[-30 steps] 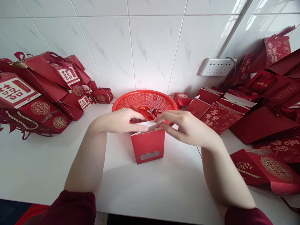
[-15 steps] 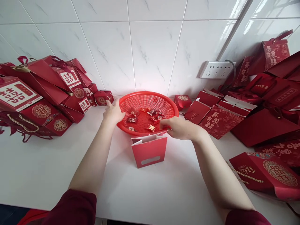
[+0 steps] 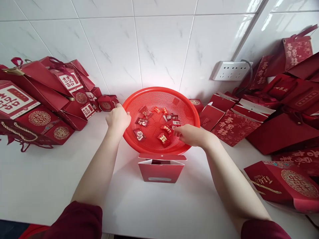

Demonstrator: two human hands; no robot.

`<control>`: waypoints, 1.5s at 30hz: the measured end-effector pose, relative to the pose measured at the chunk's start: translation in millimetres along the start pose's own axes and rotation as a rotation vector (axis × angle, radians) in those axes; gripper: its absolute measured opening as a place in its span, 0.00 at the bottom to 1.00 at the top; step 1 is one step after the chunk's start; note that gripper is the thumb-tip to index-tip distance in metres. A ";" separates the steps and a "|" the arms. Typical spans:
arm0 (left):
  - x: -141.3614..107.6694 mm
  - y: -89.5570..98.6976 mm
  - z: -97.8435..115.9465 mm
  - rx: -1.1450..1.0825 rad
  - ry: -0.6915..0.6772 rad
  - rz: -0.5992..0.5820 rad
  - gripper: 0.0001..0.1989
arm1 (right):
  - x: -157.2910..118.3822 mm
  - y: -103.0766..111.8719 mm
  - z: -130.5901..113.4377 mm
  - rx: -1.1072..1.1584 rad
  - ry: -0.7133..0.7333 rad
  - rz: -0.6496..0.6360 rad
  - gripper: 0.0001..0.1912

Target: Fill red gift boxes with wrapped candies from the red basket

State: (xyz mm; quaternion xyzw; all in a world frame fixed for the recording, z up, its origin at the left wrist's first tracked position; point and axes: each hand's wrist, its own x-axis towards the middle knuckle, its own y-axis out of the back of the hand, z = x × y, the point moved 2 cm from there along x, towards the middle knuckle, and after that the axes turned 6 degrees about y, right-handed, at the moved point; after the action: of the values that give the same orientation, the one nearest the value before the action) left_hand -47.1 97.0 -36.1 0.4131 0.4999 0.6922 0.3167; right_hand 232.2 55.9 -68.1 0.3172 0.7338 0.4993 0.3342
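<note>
A round red mesh basket (image 3: 159, 93) is tilted toward me, with several wrapped candies (image 3: 163, 139) lying inside. My left hand (image 3: 118, 119) grips its left rim, fingers bent over the edge. Over the basket's right part is my right hand (image 3: 190, 134), its fingers pinched together near the candies; whether anything is between them is hidden. Just in front of the basket stands a small red paper bag (image 3: 161, 172), its top gaping and its flap up against the rim.
Red gift boxes (image 3: 43, 118) are piled at the left. More red boxes and bags (image 3: 281, 129) crowd the right side. A white power strip (image 3: 230, 71) is on the tiled wall behind the white table (image 3: 149, 212).
The basket's far side has risen, tipping it toward me. The red bag's opening now faces up more squarely. My right hand has shifted slightly right, over the basket.
</note>
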 end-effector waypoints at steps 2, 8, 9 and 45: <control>0.6 -0.9 -0.1 0.005 0.002 -0.004 0.22 | 2.8 -0.9 6.7 -0.008 -0.026 0.019 0.14; 5.8 -4.8 -1.6 -0.028 0.019 -0.044 0.21 | 7.4 -2.1 11.2 -0.017 -0.046 0.035 0.15; 6.1 -4.6 -1.5 -0.035 0.020 -0.048 0.21 | 7.6 -1.9 10.2 -0.023 -0.049 0.036 0.15; -7.5 16.6 5.6 -0.079 -0.042 0.035 0.27 | 28.3 -9.6 37.9 -0.026 -0.061 0.282 0.27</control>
State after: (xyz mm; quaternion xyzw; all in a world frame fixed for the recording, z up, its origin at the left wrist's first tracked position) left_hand -39.1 88.1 -21.3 0.4237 0.4581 0.7079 0.3309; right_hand 245.3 95.4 -92.7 0.4280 0.6650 0.5406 0.2870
